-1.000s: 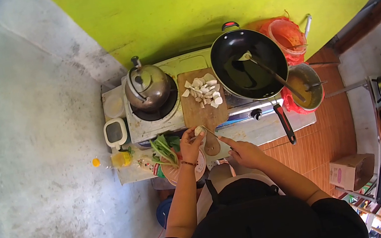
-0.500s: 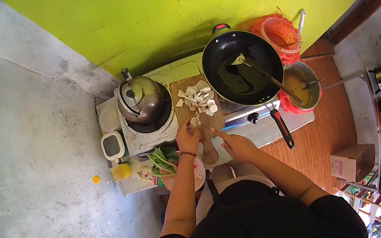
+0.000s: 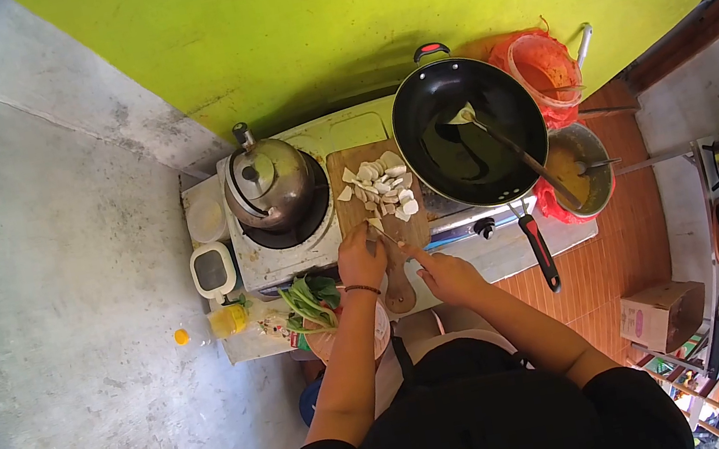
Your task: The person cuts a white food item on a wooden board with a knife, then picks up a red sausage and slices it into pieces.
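Observation:
On a wooden cutting board (image 3: 400, 292) lies a loose heap of pale white sliced food (image 3: 384, 186); its kind is hard to make out. My left hand (image 3: 361, 259) is closed over a small white food piece (image 3: 375, 223) near the board's handle end, and its fingers hide most of that piece. In my right hand (image 3: 450, 276) is a knife (image 3: 391, 239), its handle gripped and its thin blade pointing left at the food piece, beside my left fingertips. Leafy greens (image 3: 303, 306) sit in a bowl under my left forearm.
A metal kettle (image 3: 269, 181) stands on the left burner. Right of the board is a black wok (image 3: 474, 169) with a spatula (image 3: 508, 143). Beyond it are a pot of yellowish mixture (image 3: 572, 175) and a red-lined tub (image 3: 542, 65). A yellow-topped jar (image 3: 229, 320) stands left.
My left hand has turned and its fingers now cover more of the white piece. The knife stays close beside it. The whole view has shifted slightly.

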`<state>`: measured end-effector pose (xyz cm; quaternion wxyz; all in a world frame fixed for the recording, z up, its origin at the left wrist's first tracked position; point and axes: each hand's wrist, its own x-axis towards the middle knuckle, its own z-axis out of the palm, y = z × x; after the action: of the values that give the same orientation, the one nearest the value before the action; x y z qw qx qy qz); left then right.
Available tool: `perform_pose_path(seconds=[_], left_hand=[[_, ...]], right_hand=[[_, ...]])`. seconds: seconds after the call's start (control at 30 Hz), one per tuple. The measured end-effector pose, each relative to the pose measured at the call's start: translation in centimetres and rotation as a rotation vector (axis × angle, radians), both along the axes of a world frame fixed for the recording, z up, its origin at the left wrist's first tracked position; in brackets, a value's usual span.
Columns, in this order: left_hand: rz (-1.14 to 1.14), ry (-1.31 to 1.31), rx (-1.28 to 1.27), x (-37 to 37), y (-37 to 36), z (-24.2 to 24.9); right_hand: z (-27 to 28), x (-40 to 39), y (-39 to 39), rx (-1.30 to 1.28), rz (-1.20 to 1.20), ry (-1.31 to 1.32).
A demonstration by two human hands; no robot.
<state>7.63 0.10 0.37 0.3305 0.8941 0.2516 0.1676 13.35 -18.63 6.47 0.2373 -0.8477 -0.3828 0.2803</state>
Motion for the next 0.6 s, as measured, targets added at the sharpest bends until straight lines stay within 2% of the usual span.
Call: perform_pose_path(seconds=[0.17, 0.43, 0.6], left_hand=[[-0.048, -0.035, 0.021, -0.3, 0.1, -0.5], [-0.008, 0.08, 0.057, -0.5, -0.6, 2.2], [-0.034, 0.021, -0.021, -0.5, -0.6, 0.8]], right_hand=[[0.5, -0.3, -0.1, -0.015, -0.016, 0.002], [0.4, -0.5, -0.5, -0.044, -0.021, 0.01], [-0.4, -0.7, -0.6, -0.033, -0.028, 0.001]])
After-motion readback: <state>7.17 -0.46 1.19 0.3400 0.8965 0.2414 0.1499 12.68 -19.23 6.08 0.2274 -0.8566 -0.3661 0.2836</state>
